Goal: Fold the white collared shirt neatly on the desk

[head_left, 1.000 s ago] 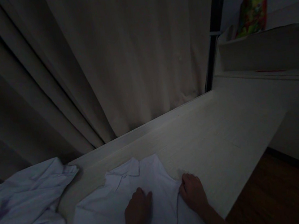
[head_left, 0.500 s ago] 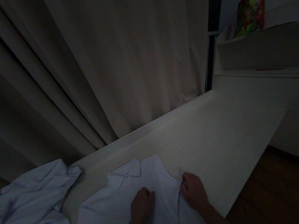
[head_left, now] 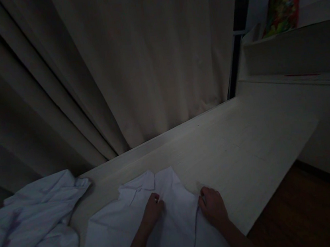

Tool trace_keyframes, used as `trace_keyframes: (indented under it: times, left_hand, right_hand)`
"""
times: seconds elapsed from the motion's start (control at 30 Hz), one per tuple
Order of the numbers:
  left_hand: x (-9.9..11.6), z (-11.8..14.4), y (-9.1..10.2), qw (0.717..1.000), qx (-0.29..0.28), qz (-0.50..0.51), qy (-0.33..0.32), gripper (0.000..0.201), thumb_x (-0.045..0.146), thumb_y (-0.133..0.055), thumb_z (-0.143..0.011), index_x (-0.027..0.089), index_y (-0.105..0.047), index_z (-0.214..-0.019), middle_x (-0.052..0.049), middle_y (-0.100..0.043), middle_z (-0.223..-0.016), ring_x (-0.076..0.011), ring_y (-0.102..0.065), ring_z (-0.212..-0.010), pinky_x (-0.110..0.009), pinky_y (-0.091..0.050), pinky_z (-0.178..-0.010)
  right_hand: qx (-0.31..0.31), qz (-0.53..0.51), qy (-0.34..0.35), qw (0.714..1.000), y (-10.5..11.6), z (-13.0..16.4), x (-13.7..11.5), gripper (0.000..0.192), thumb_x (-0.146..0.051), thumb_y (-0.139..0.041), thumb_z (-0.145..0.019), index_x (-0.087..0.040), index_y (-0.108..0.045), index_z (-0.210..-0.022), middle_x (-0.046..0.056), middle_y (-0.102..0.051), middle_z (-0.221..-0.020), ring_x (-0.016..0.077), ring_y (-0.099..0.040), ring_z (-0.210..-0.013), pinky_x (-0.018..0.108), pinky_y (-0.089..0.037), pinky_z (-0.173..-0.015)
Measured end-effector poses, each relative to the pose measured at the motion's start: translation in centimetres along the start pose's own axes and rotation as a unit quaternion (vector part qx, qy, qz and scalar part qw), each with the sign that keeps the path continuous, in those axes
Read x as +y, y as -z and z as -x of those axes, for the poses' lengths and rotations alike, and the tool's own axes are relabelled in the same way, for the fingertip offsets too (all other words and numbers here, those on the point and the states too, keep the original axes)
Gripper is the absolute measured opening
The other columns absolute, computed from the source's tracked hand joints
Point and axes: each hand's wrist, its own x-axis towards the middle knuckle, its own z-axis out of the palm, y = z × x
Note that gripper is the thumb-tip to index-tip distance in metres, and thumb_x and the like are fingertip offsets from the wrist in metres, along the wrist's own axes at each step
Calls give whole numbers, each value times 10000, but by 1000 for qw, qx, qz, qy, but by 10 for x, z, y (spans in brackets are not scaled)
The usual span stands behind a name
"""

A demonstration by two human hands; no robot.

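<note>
- Now, a white shirt lies spread on the pale table at the near side of the scene, its collar towards the far edge and its lower part running out of view.
- The left hand is over the shirt's front, just nearer than the collar, its fingers curled in and nearly closed, with a bit of the white cloth pinched at the fingertips.
- The right hand is at the shirt's right shoulder edge, fingers bent, thumb and forefinger closed on the fabric there.
- To the left of the shirt, a crumpled pale garment with purplish marks rests in a loose heap.
- Long beige curtains hang along the far side of the table.
- At the far right, a colourful bag with red handles stands on a shelf unit.
- Brown floor shows at the near right.
</note>
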Motion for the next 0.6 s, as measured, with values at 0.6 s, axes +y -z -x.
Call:
trace_keyframes:
  times: [0.6]
  left_hand:
    - [-21, 15, 7, 985, 3, -171, -13, 368, 359, -264, -864, 163, -535, -1018, -160, -685, -984, -264, -645, -930, -363, -445, -764]
  right_hand:
    - [-10, 1, 19, 1000, -4, 0, 6, 174, -240, -400, -868, -183, -521, -758, 19, -568, -736, 150, -498, -725, 286, -309, -720]
